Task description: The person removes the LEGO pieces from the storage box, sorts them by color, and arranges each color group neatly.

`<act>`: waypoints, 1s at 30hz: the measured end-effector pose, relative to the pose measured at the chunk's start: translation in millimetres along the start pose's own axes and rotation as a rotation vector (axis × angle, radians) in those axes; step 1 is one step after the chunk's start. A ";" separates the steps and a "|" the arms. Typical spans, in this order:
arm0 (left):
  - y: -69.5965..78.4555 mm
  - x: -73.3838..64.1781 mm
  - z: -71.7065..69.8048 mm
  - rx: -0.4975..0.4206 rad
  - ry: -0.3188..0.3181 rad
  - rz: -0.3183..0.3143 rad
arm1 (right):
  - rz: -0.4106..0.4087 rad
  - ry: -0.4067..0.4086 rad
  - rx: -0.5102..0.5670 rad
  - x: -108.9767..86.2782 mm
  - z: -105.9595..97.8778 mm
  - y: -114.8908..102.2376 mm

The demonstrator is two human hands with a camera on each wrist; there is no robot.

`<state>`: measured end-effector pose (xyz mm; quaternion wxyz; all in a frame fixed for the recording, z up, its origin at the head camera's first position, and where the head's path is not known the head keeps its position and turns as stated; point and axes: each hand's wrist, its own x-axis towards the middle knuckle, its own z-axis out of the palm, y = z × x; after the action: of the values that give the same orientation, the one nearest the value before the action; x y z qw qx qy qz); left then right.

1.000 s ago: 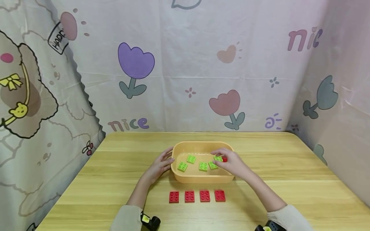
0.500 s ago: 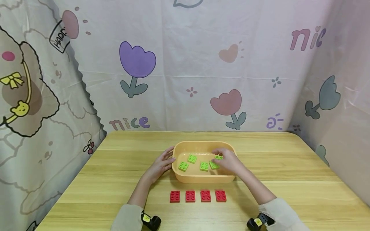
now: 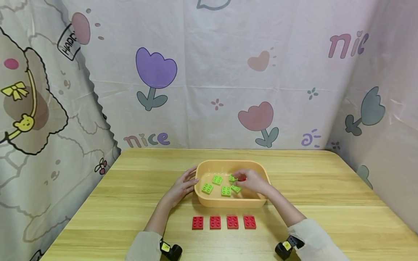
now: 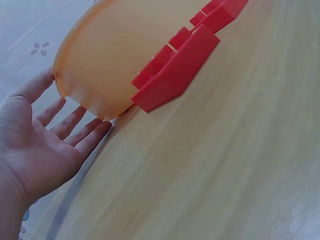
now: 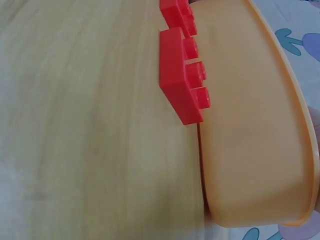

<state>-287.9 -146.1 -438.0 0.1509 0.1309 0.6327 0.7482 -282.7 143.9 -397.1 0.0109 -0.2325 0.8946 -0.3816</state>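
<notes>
A yellow-orange plastic box (image 3: 228,202) stands on the table. My left hand (image 3: 179,186) rests against its left end, thumb at the rim; the left wrist view shows that hand's extended fingers (image 4: 92,137) against the outer wall. Inside the box, my right hand (image 3: 253,181) reaches down with thumb and fingers curled round a red toy building brick (image 3: 242,178), mostly covered by the hand. A green brick (image 3: 232,178) lies right at the fingertips. Several other green bricks (image 3: 226,191) lie on the box floor. In the right wrist view, the box wall hides most of the hand.
Several red bricks (image 3: 215,222) form a row in front of the box, close to its front wall. The wooden table (image 3: 156,170) extends around the box. Behind it hangs a patterned cloth (image 3: 209,72). Each wrist wears a small black camera (image 3: 171,251).
My right hand has moved left inside the box, and the red brick has shifted left with it. Nearby green bricks have slid left too. My left hand stays at the box's left end.
</notes>
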 end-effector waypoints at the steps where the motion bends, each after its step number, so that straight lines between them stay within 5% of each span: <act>1: -0.1 -0.2 0.2 0.002 -0.002 0.001 | -0.007 -0.002 0.008 0.5 0.3 0.7; 11: -0.8 0.8 1.8 0.002 0.002 -0.001 | 0.109 0.127 -0.001 4.6 -3.6 10.6; 20: -0.1 -0.1 2.7 0.007 -0.012 -0.003 | 0.160 0.035 -0.018 7.9 -6.8 17.5; 30: -3.0 2.0 -0.1 0.001 0.024 0.006 | 0.114 0.044 -0.087 10.2 -2.2 16.6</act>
<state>-289.5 -144.9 -440.9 0.1408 0.1238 0.6345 0.7499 -299.0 151.1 -405.3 0.0026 -0.1731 0.9220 -0.3463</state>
